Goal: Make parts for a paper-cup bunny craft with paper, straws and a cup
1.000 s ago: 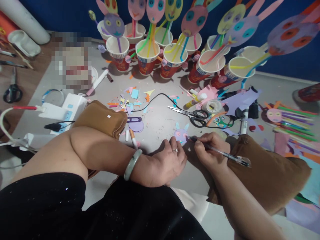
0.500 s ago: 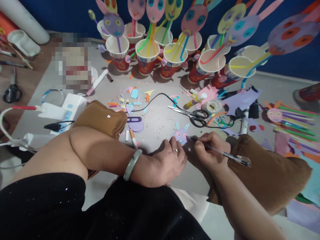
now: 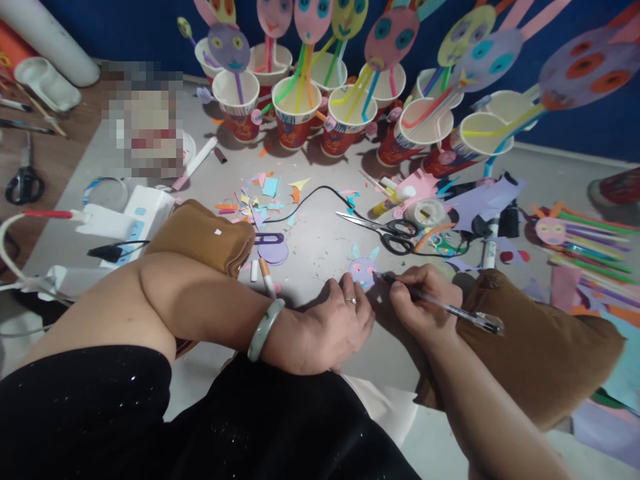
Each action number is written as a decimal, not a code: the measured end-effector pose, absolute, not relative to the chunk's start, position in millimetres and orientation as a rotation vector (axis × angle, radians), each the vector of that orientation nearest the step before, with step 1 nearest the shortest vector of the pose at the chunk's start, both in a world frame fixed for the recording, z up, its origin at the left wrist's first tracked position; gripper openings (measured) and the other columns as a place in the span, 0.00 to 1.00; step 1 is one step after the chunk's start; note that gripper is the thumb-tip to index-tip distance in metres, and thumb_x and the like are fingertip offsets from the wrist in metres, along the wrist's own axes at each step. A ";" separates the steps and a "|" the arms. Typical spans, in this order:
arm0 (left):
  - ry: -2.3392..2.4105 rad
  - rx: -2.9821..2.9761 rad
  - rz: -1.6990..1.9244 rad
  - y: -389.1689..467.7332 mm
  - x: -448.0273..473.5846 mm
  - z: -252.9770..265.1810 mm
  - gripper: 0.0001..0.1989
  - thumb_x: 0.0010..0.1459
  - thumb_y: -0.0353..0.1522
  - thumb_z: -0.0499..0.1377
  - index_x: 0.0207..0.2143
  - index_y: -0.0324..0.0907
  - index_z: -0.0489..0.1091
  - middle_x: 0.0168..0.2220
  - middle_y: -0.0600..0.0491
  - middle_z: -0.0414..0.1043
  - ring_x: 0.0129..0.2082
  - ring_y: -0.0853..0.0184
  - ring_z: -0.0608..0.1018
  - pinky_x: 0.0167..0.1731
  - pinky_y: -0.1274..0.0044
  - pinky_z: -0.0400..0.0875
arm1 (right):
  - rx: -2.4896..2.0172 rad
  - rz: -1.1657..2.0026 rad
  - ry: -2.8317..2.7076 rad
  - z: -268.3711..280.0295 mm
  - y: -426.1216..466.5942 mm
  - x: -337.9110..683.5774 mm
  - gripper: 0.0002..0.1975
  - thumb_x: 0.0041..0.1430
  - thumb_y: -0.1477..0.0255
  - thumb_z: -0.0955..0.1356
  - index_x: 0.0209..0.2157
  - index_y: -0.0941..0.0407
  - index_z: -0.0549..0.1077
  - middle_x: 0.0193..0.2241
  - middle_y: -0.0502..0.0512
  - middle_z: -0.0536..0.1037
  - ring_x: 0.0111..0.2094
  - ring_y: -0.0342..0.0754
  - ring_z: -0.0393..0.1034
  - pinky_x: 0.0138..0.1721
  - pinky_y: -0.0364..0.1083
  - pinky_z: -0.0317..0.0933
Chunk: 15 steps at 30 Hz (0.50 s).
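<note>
A small purple paper rabbit face [image 3: 361,265] with blue ears and pink eyes lies on the grey table. My left hand [image 3: 330,330] rests flat beside it, fingers stretched out and fingertips at its lower edge. In my right hand [image 3: 425,293] a clear-barrelled pen [image 3: 463,315] is gripped, its tip at the right eye of the face. Black-handled scissors [image 3: 397,239] lie partly open just beyond. A purple paper oval [image 3: 273,251] sits to the left, near an orange-and-white marker [image 3: 267,273].
Several paper cups [image 3: 297,120] holding straw-and-paper animal figures line the blue wall. Paper scraps [image 3: 270,188] and a black cable [image 3: 320,190] lie mid-table. Brown cushions [image 3: 540,353] are under my right forearm and near my left arm. Coloured straws [image 3: 595,243] lie at right, a power strip [image 3: 145,217] at left.
</note>
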<state>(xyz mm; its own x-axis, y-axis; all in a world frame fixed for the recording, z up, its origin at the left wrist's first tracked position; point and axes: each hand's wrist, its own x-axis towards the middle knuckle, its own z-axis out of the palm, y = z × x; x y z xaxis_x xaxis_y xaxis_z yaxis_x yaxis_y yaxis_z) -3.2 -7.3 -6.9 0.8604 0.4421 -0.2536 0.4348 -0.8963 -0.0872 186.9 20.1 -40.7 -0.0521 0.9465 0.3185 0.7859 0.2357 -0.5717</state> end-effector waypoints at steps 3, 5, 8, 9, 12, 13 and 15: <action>-0.701 -3.017 0.482 -5.5 -2.0 -3.8 0.52 0.49 0.59 0.59 0.65 0.31 0.57 0.62 0.25 0.59 0.62 0.34 0.65 0.52 0.54 0.68 | -1.616 0.319 -1.873 -40.1 19.6 186.7 0.07 0.49 0.68 0.66 0.23 0.51 0.63 0.17 0.48 0.72 0.18 0.45 0.66 0.20 0.44 0.61; -0.695 -3.025 0.513 -4.5 -1.5 -2.0 0.52 0.49 0.59 0.59 0.65 0.30 0.57 0.62 0.25 0.59 0.62 0.33 0.64 0.52 0.54 0.68 | -1.623 0.312 -1.876 -40.4 19.2 186.9 0.07 0.49 0.68 0.66 0.23 0.51 0.63 0.17 0.47 0.72 0.17 0.45 0.66 0.20 0.44 0.61; -0.697 -3.029 0.518 -4.2 -1.6 -0.8 0.52 0.50 0.58 0.59 0.65 0.30 0.56 0.63 0.25 0.58 0.62 0.33 0.64 0.52 0.54 0.68 | -1.608 0.306 -1.878 -41.9 18.7 187.7 0.06 0.50 0.68 0.66 0.23 0.52 0.63 0.17 0.47 0.72 0.18 0.44 0.66 0.21 0.44 0.61; -0.698 -3.028 0.516 -4.3 -1.8 -0.6 0.51 0.50 0.57 0.59 0.65 0.30 0.56 0.63 0.25 0.58 0.62 0.33 0.64 0.52 0.54 0.68 | -1.599 0.306 -1.880 -42.5 18.6 188.1 0.06 0.50 0.68 0.66 0.24 0.52 0.63 0.17 0.47 0.72 0.18 0.44 0.66 0.21 0.44 0.61; -0.691 -3.027 0.514 -4.7 -2.1 -0.5 0.51 0.51 0.57 0.59 0.65 0.30 0.56 0.63 0.25 0.59 0.62 0.34 0.64 0.52 0.55 0.68 | -1.571 0.290 -1.888 -44.1 18.6 189.2 0.06 0.50 0.69 0.66 0.24 0.52 0.63 0.18 0.48 0.71 0.18 0.44 0.65 0.21 0.44 0.60; -0.689 -3.026 0.517 -4.8 -2.1 -0.6 0.51 0.51 0.57 0.59 0.66 0.30 0.56 0.63 0.25 0.59 0.62 0.34 0.64 0.52 0.55 0.68 | -1.563 0.286 -1.889 -44.4 18.7 189.4 0.06 0.50 0.70 0.66 0.24 0.52 0.63 0.18 0.48 0.72 0.18 0.44 0.65 0.21 0.44 0.60; -0.693 -3.021 0.519 -5.2 -1.9 -1.1 0.51 0.50 0.58 0.59 0.66 0.30 0.56 0.63 0.25 0.59 0.62 0.34 0.64 0.52 0.55 0.68 | -1.560 0.289 -1.891 -44.7 18.8 189.5 0.06 0.50 0.70 0.66 0.24 0.52 0.63 0.18 0.47 0.71 0.18 0.44 0.65 0.21 0.44 0.61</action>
<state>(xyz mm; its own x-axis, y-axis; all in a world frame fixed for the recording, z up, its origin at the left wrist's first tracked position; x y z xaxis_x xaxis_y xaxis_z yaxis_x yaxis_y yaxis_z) -1.9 -5.2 -1.1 0.8483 0.4237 -0.3177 0.4238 -0.9028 -0.0723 189.5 18.8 -44.7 -0.0702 0.9357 0.3457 0.7895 0.2639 -0.5541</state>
